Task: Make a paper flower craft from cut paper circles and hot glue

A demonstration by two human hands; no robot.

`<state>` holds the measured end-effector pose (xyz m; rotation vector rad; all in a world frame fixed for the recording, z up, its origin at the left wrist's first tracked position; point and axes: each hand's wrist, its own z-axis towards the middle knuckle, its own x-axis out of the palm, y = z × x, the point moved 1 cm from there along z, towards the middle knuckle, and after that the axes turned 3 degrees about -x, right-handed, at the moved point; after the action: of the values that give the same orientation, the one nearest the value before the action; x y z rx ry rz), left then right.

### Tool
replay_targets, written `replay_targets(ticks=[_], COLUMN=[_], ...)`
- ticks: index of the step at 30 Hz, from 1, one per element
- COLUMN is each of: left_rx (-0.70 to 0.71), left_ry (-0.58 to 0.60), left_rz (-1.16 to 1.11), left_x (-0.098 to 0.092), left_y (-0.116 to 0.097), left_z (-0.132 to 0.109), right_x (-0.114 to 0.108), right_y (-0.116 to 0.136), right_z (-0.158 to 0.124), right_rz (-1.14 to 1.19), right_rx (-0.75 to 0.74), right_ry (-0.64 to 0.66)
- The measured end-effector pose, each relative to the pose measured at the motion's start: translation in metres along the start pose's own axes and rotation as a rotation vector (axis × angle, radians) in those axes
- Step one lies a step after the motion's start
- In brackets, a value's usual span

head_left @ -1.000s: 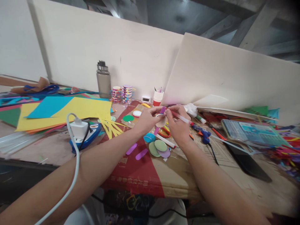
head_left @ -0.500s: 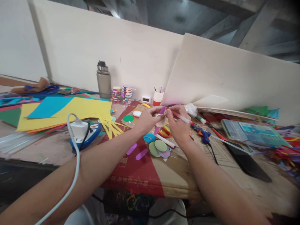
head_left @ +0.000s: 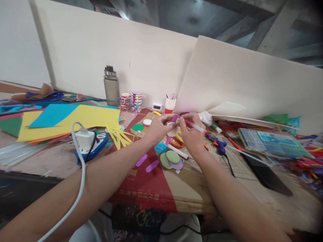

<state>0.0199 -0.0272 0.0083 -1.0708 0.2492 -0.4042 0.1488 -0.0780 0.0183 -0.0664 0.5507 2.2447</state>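
Near the middle of the view, my left hand [head_left: 159, 129] pinches a pale round piece [head_left: 172, 130] that has purple strips [head_left: 174, 118] sticking out above and below. Close beside it, my right hand [head_left: 192, 134] is closed around a red pen with a clear barrel [head_left: 195, 126]; its tip is at the round piece, hidden by the fingers. Below the hands lie green discs [head_left: 173, 156], a lilac disc [head_left: 177, 165], a blue piece [head_left: 160, 148] and two loose purple strips [head_left: 152, 166]. A white-and-red marker [head_left: 178, 151] lies just above the discs.
Yellow and blue sheets [head_left: 98, 117] and a charger on a blue power strip [head_left: 85, 139] are at left. Behind stand a bottle [head_left: 111, 89], disc stacks [head_left: 137, 102] and a paper cup [head_left: 170, 105]. A glue gun [head_left: 221, 147], phone [head_left: 267, 173] and plastic case [head_left: 272, 143] lie at right.
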Motion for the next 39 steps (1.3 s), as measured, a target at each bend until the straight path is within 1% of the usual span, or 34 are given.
replay_targets(ticks=[7,13,15,18,20,23,27,31,32,34,36,38,39], left_rx=[-0.002,0.007,-0.008,-0.088,-0.144,-0.181,-0.227,-0.288,-0.292,-0.280,-0.261,-0.251,-0.259], left_ry=[-0.004,-0.002,-0.031,-0.100,-0.143,-0.210,-0.304,-0.331,-0.331,-0.336,-0.365,-0.390,-0.383], left_rz=[0.009,-0.001,0.010,-0.016,-0.085,-0.228,-0.375,-0.453,-0.461,-0.476,-0.493,-0.521,-0.533], left_x=[-0.001,-0.001,-0.003,-0.006,-0.009,-0.013,-0.019,-0.027,-0.029,-0.033,-0.038,-0.044,-0.047], left_y=[-0.001,-0.002,-0.002,0.000,0.004,0.008,0.005,0.001,0.001,0.002,0.003,0.001,0.000], left_z=[-0.001,0.001,0.001,0.004,0.006,0.010,0.013,0.014,0.014,0.016,0.019,0.021,0.023], right_x=[0.000,0.001,0.001,-0.001,-0.003,-0.007,-0.007,-0.005,-0.005,-0.009,-0.015,-0.024,-0.029], right_y=[0.001,-0.001,-0.002,-0.002,-0.003,-0.007,-0.024,-0.046,-0.050,-0.058,-0.063,-0.066,-0.066], right_z=[0.000,-0.001,-0.001,0.001,0.003,0.007,0.008,0.002,0.000,-0.001,-0.002,-0.004,-0.006], right_rz=[-0.018,0.040,0.065,0.076,0.049,0.030,-0.002,-0.089,-0.129,-0.223,-0.340,-0.503,-0.595], right_rx=[-0.004,0.017,0.022,0.033,0.018,0.002,0.072,0.115,0.105,0.069,0.050,0.063,0.067], right_ry=[0.001,0.002,-0.008,-0.025,-0.037,-0.034,0.006,0.108,0.156,0.301,0.459,0.606,0.686])
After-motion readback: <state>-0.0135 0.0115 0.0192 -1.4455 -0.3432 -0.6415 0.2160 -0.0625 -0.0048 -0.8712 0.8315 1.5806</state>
